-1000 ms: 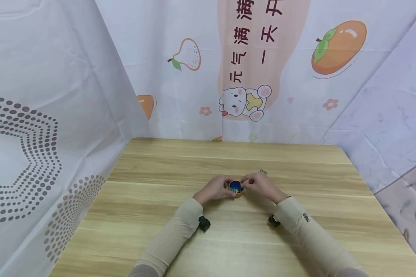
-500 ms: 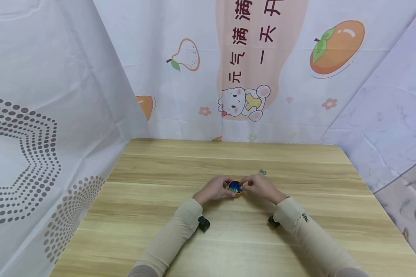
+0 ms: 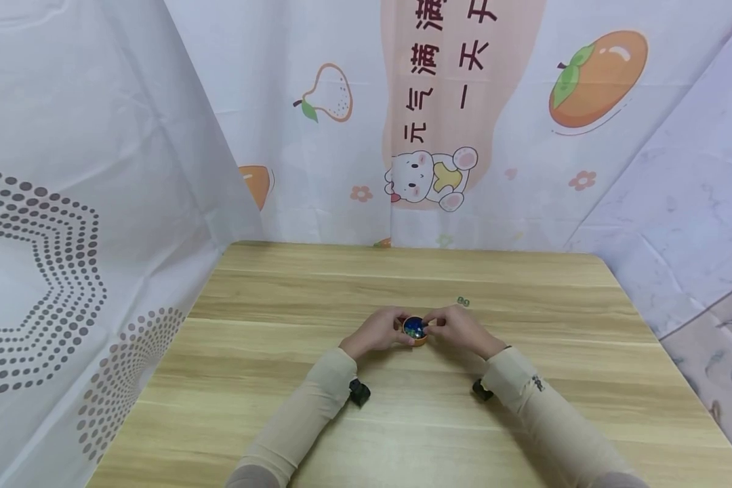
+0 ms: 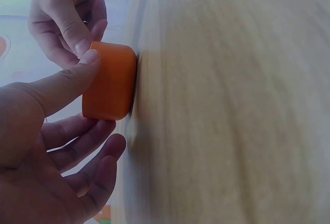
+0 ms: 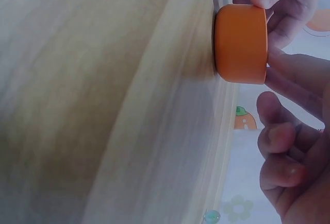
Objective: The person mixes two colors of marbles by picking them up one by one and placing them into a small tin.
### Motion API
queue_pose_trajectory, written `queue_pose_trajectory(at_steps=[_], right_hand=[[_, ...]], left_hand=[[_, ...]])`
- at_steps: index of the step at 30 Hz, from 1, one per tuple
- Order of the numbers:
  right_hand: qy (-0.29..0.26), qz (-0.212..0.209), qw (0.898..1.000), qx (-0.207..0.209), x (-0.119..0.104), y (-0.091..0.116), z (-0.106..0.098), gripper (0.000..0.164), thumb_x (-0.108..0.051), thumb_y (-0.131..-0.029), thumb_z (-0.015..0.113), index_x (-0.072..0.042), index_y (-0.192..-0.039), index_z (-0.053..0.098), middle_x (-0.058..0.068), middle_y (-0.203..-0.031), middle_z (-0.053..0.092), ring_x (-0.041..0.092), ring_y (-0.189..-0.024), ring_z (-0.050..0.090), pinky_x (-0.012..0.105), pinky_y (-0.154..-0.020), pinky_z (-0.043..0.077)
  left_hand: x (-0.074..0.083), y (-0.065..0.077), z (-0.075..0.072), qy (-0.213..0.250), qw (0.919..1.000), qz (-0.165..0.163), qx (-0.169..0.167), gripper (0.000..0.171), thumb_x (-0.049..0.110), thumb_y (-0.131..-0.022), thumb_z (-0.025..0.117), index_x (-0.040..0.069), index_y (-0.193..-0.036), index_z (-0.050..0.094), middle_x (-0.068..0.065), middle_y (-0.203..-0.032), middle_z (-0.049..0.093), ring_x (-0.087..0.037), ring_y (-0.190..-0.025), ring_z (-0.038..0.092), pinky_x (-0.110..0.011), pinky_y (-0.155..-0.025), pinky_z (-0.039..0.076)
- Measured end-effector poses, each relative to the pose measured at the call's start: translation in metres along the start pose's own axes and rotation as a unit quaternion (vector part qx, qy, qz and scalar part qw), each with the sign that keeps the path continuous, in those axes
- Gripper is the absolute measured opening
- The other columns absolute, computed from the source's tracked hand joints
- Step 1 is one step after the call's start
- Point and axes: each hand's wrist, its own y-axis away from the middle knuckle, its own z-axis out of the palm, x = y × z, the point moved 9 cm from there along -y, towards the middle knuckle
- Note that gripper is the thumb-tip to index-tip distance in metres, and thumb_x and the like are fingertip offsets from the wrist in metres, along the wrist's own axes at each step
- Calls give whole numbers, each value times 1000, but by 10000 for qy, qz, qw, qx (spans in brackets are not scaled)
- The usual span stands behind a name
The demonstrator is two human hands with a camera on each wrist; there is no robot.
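Observation:
A small round orange tub (image 3: 421, 341) stands on the table, its inside dark blue with green and shiny bits (image 3: 414, 328) too small to make out. My left hand (image 3: 379, 331) grips its wall, thumb near the rim and fingers on the opposite side, as the left wrist view shows (image 4: 56, 126). At the right edge of the opening my right hand (image 3: 460, 327) has its thumb and forefinger together by the rim; whether something is pinched between them is hidden. In the right wrist view its other fingers (image 5: 278, 136) are curled beside the orange wall.
Two small greenish glass marbles (image 3: 463, 301) lie on the wooden table (image 3: 317, 285) just beyond my right hand; one marble (image 5: 212, 216) also shows in the right wrist view. Printed curtains (image 3: 323, 156) hang behind the table's far edge and along both sides.
Both hands stay at the tub. My right fingertips shift slightly at the rim, and the pale bits visible inside earlier now look darker and bluer. The head view tilts a little.

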Motion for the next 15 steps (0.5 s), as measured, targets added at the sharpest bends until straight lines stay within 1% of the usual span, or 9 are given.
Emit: queue_pose_trajectory(at_steps=[4,7,12,14,15], right_hand=[[-35,62,10000,21,2,0,-3,15,-17,-91,67,-13,-104,76,0,-77,68,9,-57,45,22,-52,36],[-24,1,10000,1,3,0,-4,15,-16,-91,67,-12,-103,76,0,-84,71,8,-59,45,22,-53,37],[99,-85,9999,59,4,-1,-10,16,-16,-92,67,-9,-104,75,1,-82,71,7,-61,47,22,-55,39],[185,-34,9998,114,5,-1,-14,16,-16,-92,66,-9,-104,75,2,-81,70,8,-63,49,23,-57,41],[222,-35,9996,147,6,-1,-16,17,-16,-92,66,-8,-104,75,3,-83,71,8,-65,51,24,-58,42]], left_hand=[[1,-2,0,-26,10000,62,8,44,26,-81,80,15,-121,65,3,-106,67,-10,-92,59,-29,-83,48],[1,-2,0,-59,9999,87,18,42,27,-81,80,17,-119,66,3,-104,66,-9,-90,58,-28,-82,48],[1,-1,0,-30,9999,99,44,42,26,-80,81,16,-118,66,3,-104,66,-10,-92,59,-29,-83,48],[1,0,-1,-50,9999,96,57,43,26,-81,81,15,-120,66,2,-106,67,-11,-93,59,-29,-84,48],[1,0,-1,-68,9999,89,67,45,26,-80,81,14,-121,65,2,-107,67,-12,-94,59,-29,-84,48]])
